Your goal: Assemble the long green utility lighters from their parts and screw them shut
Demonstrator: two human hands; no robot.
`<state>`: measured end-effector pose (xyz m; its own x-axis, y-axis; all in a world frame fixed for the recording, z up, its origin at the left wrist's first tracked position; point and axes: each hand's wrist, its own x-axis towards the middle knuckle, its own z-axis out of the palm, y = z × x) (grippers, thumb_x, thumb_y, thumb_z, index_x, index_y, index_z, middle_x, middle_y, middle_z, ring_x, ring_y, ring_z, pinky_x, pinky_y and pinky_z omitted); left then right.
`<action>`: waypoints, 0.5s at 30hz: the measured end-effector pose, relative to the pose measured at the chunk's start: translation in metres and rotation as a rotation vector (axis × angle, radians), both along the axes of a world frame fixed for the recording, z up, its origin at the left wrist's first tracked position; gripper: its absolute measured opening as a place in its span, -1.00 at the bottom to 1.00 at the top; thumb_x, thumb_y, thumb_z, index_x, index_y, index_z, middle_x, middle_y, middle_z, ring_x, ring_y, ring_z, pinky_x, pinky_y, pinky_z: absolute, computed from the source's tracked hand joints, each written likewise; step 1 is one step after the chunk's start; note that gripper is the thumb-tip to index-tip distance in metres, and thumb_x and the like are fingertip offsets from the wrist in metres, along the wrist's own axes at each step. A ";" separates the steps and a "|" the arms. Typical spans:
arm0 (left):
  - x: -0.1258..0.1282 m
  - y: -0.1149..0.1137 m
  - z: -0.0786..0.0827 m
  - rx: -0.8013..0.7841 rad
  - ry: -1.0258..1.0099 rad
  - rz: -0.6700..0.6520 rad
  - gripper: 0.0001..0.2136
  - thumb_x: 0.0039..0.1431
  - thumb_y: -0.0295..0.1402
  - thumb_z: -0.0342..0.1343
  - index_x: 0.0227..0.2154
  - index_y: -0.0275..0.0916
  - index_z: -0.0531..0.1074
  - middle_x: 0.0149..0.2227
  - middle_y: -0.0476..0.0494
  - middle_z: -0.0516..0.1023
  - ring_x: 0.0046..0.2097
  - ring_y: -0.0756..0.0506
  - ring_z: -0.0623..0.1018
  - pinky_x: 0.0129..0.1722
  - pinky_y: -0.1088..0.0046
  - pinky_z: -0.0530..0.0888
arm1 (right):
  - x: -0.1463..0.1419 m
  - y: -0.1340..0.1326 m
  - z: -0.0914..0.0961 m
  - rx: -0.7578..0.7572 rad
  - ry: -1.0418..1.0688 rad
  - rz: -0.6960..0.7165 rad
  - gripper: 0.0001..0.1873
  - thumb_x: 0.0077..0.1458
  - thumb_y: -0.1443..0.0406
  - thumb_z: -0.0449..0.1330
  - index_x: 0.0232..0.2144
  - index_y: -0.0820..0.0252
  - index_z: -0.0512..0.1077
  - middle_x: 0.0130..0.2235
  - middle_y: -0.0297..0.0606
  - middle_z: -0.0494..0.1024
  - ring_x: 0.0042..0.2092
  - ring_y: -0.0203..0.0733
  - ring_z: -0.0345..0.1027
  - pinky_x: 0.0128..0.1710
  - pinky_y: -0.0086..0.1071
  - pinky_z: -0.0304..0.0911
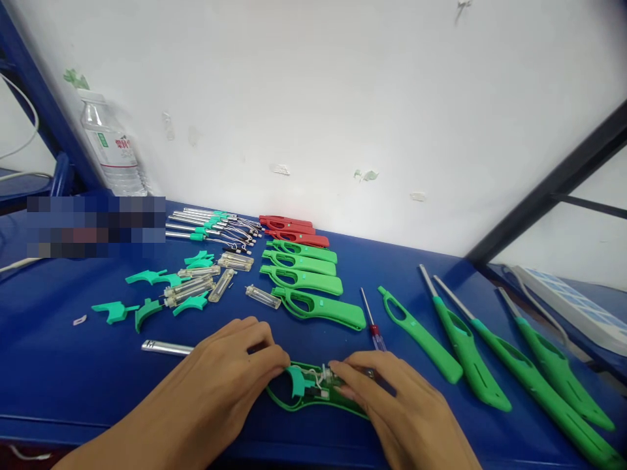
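An open green lighter shell half (289,406) lies at the front of the blue table, with a teal trigger (296,380), white wires and a small black part inside. My left hand (235,372) is closed over the shell's front end, thumb and index finger by the trigger. A silver metal tube (166,348) sticks out to its left. My right hand (392,391) is closed at the shell's handle end, its fingertips on a clear fuel tank (327,374) that they mostly hide. Beyond that hand lies a screwdriver (376,336).
Loose teal triggers (116,311), clear fuel tanks (193,287) and wired metal tubes (196,232) lie at left. Green shells (323,310) and red shells (294,235) are lined up behind. Several long green lighters (475,359) lie right. A water bottle (112,147) stands by the wall.
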<state>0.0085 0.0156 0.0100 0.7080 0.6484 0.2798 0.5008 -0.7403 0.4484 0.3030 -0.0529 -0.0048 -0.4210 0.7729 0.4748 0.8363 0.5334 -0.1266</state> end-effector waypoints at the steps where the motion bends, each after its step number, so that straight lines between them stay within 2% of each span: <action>1: 0.000 0.000 0.000 -0.002 -0.001 0.003 -0.59 0.46 -0.73 -0.02 -0.03 -0.03 0.54 -0.08 0.03 0.56 -0.08 -0.10 0.55 -0.06 0.39 0.36 | -0.001 0.000 0.000 0.005 -0.001 -0.001 -0.50 0.44 0.51 0.12 0.19 -0.07 0.61 0.00 -0.25 0.75 -0.18 -0.13 0.71 -0.20 -0.34 0.59; 6: 0.000 -0.001 0.002 0.026 -0.007 -0.002 -0.57 0.42 -0.76 -0.05 -0.09 -0.06 0.54 -0.13 0.01 0.56 -0.13 -0.10 0.55 -0.11 0.38 0.36 | -0.002 -0.001 0.002 0.018 -0.020 -0.002 -0.51 0.44 0.51 0.11 0.16 -0.06 0.63 -0.01 -0.27 0.76 -0.18 -0.13 0.71 -0.22 -0.33 0.57; 10: -0.004 -0.003 -0.001 0.002 -0.001 -0.005 -0.57 0.47 -0.73 -0.07 -0.04 -0.03 0.52 -0.09 0.01 0.55 -0.10 -0.10 0.54 -0.09 0.40 0.36 | -0.002 -0.001 0.002 0.009 -0.019 -0.005 -0.52 0.46 0.49 0.11 0.17 -0.07 0.63 -0.01 -0.27 0.76 -0.19 -0.14 0.70 -0.22 -0.34 0.56; 15: -0.006 -0.003 -0.004 0.014 0.008 -0.008 -0.56 0.43 -0.74 -0.04 0.00 -0.01 0.52 -0.06 0.01 0.54 -0.07 -0.11 0.54 -0.05 0.37 0.35 | -0.002 -0.003 0.001 0.018 -0.066 -0.009 -0.54 0.47 0.45 0.16 0.22 -0.07 0.63 -0.02 -0.27 0.76 -0.24 -0.15 0.68 -0.26 -0.35 0.58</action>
